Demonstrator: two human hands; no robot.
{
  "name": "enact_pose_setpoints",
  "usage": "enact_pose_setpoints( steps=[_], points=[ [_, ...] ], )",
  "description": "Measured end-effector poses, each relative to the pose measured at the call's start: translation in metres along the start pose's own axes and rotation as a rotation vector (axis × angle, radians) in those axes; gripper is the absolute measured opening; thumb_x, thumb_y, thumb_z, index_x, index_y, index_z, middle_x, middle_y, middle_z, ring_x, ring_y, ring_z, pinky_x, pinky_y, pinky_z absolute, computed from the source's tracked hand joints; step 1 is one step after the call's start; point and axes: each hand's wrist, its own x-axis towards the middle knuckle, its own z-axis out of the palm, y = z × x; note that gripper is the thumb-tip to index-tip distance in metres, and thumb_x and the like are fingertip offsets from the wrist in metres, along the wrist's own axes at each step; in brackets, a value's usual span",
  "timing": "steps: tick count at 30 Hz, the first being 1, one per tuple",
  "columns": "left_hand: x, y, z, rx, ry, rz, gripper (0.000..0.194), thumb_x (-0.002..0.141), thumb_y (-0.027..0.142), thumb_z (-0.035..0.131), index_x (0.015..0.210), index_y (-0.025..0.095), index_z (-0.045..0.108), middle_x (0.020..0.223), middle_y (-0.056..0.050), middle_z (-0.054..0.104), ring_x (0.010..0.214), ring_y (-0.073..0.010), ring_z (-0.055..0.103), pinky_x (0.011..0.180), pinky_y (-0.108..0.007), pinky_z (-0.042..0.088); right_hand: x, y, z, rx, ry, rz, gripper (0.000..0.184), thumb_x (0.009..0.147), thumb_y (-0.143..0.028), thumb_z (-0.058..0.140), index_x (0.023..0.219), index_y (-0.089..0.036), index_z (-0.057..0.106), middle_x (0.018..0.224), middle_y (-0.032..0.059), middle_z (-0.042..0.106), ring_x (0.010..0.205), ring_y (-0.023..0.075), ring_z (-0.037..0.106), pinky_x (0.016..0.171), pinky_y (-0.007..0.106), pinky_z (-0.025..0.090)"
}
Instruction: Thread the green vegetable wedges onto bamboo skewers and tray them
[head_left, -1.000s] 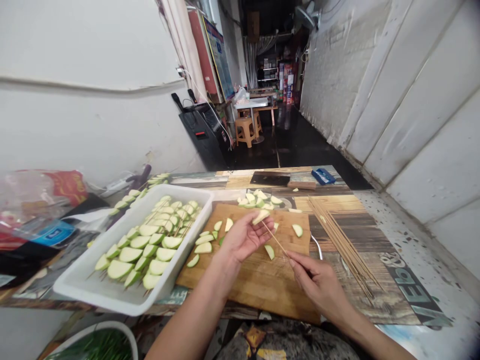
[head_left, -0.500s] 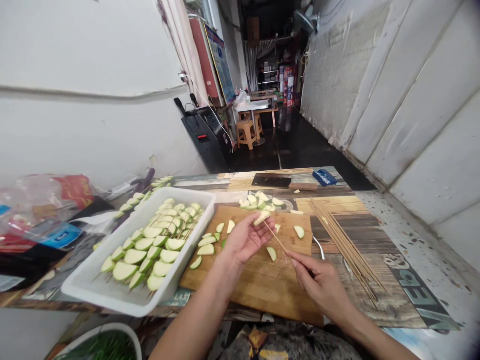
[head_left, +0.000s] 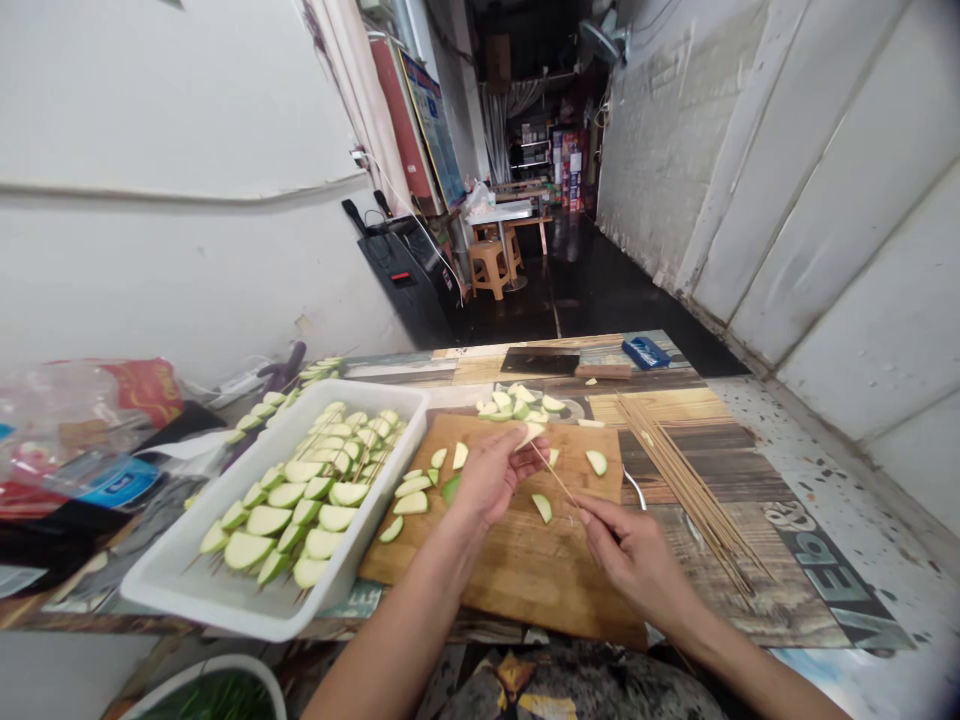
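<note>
My left hand pinches a pale, green-skinned vegetable slice above the far half of the wooden cutting board. In my right hand is a thin wooden skewer, gripped near its lower end. Its far end meets the slice at my left fingers; how deep it goes in I cannot tell. Loose half-round slices lie about the board, with a small pile of slices at its far edge. To the left, a white plastic tub holds many skewered slices.
A bundle of bare skewers lies right of the board. Behind it are a cleaver and a blue packet. Plastic bags crowd the table's left end. A bucket of greens stands below the table edge.
My left fingers have curled further around the slice. The skewer and my right hand have barely moved, and the whole view has shifted slightly.
</note>
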Motion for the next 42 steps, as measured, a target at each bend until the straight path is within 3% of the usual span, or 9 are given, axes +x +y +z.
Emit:
enact_pose_setpoints(
  steps=[3, 9, 16, 23, 42],
  points=[
    [0.001, -0.003, 0.001, -0.025, -0.017, 0.035, 0.013, 0.079, 0.018, 0.056, 0.083, 0.008, 0.061, 0.083, -0.012, 0.068, 0.074, -0.0175, 0.065, 0.072, -0.031, 0.053, 0.004, 0.002, 0.002, -0.009, 0.029, -0.012, 0.033, 0.086, -0.030, 0.043, 0.102, -0.013, 0.067, 0.077, 0.0067, 0.070, 0.064, 0.0163, 0.063, 0.056, 0.023, 0.048],
    [0.004, -0.006, 0.010, -0.202, -0.058, 0.087, 0.023, 0.085, 0.025, 0.050, 0.100, 0.010, 0.057, 0.105, -0.016, 0.064, 0.100, -0.0246, 0.060, 0.084, -0.041, 0.050, 0.009, 0.002, 0.008, 0.011, 0.023, -0.023, 0.030, 0.087, -0.031, 0.042, 0.092, -0.014, 0.066, 0.071, 0.0047, 0.068, 0.061, 0.0150, 0.061, 0.055, 0.021, 0.046],
    [0.006, -0.004, 0.017, -0.274, 0.023, 0.034, 0.015, 0.084, 0.021, 0.051, 0.089, 0.008, 0.057, 0.090, -0.016, 0.068, 0.093, -0.0236, 0.064, 0.087, -0.040, 0.049, 0.009, 0.004, 0.015, 0.038, 0.048, -0.009, 0.029, 0.088, -0.031, 0.042, 0.091, -0.015, 0.065, 0.071, 0.0037, 0.067, 0.060, 0.0141, 0.060, 0.052, 0.020, 0.043],
    [0.006, -0.006, 0.018, -0.232, 0.052, 0.005, 0.014, 0.083, 0.018, 0.053, 0.087, 0.006, 0.058, 0.090, -0.018, 0.067, 0.084, -0.0216, 0.066, 0.084, -0.036, 0.051, 0.006, 0.004, 0.018, 0.044, 0.071, -0.004, 0.029, 0.087, -0.031, 0.042, 0.092, -0.015, 0.066, 0.066, 0.0031, 0.065, 0.057, 0.0136, 0.058, 0.049, 0.020, 0.042],
    [0.003, -0.022, 0.019, -0.176, -0.020, 0.030, 0.015, 0.082, 0.022, 0.053, 0.086, 0.008, 0.059, 0.093, -0.016, 0.067, 0.087, -0.0222, 0.065, 0.082, -0.036, 0.051, 0.009, 0.002, 0.019, 0.032, 0.104, -0.021, 0.028, 0.088, -0.031, 0.041, 0.090, -0.016, 0.064, 0.063, 0.0023, 0.062, 0.054, 0.0128, 0.056, 0.043, 0.020, 0.036]
  ],
)
